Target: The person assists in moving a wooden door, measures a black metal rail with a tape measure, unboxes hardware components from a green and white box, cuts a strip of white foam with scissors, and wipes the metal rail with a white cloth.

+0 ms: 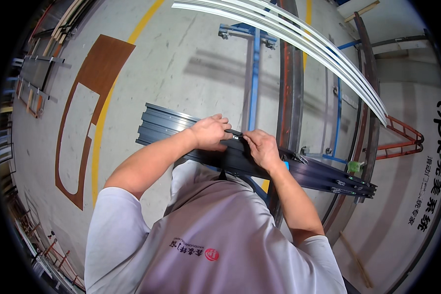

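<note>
Left hand (209, 132) and right hand (262, 148) — fingertips pinched on a small fitting (236, 135) atop dark rails (181, 128).

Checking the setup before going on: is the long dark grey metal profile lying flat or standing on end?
Lying flat. The long dark grey metal profile runs crosswise in front of the person, with the left hand and right hand resting on top.

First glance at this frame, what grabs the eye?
Both hands meet at centre on a long dark grey metal profile lying across the frame: the left hand and right hand pinch a small part on its top edge. Above right, a bundle of white strips arcs across, and a yellow floor line runs down the left.
</note>
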The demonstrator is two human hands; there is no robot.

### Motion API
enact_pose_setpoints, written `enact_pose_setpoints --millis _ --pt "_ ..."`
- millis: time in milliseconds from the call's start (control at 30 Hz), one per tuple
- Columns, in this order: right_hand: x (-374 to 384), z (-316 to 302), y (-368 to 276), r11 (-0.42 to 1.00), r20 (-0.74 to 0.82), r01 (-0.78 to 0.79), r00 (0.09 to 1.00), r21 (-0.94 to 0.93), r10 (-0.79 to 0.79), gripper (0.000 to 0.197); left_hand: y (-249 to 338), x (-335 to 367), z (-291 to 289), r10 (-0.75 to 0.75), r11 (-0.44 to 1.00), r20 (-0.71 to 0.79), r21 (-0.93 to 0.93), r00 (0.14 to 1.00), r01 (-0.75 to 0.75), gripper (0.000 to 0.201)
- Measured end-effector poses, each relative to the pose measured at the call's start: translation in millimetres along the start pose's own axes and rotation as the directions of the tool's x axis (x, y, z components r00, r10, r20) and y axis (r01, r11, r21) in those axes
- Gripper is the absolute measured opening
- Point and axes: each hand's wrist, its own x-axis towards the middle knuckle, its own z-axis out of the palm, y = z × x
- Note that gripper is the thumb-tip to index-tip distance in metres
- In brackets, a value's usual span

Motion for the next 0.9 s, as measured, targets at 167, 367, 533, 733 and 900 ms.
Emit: enact_pose_setpoints --millis 167,367,533,733,900 --pt "-2.4 6.9 5.3 1.0 -0.013 -0.009 1.0 0.022 0.01 0.007 -1.1 -1.4 -1.8 0.004 1.0 -0.007 0.009 1.0 -0.004 0.043" --pt "-6.3 12.7 8.2 1.0 -0.042 -0.013 0.999 0.021 0.013 0.006 -1.0 -0.2 -2.5 -0.002 1.0 0.01 -0.013 1.0 0.003 0.043" --pt "-10.0 12.6 5.1 0.997 -0.08 -0.068 0.994 0.047 0.071 0.006 1.6 -1.2 -2.6 0.0 1.0 -0.013 -0.018 1.0 0.0 0.043" --pt "-12.6 16.2 5.9 0.996 -0.106 -0.086 0.991 0.015 0.087 0.006 4.1 -0.9 -1.0 -0.012 1.0 0.008 -0.027 1.0 0.012 0.042" --pt "-8.4 17.5 0.7 0.972 0.03 0.151 0.989 -0.182 -0.148 0.011 -1.9 -1.4 -1.7 -0.009 0.999 -0.004 -0.042 1.0 0.009 0.042"
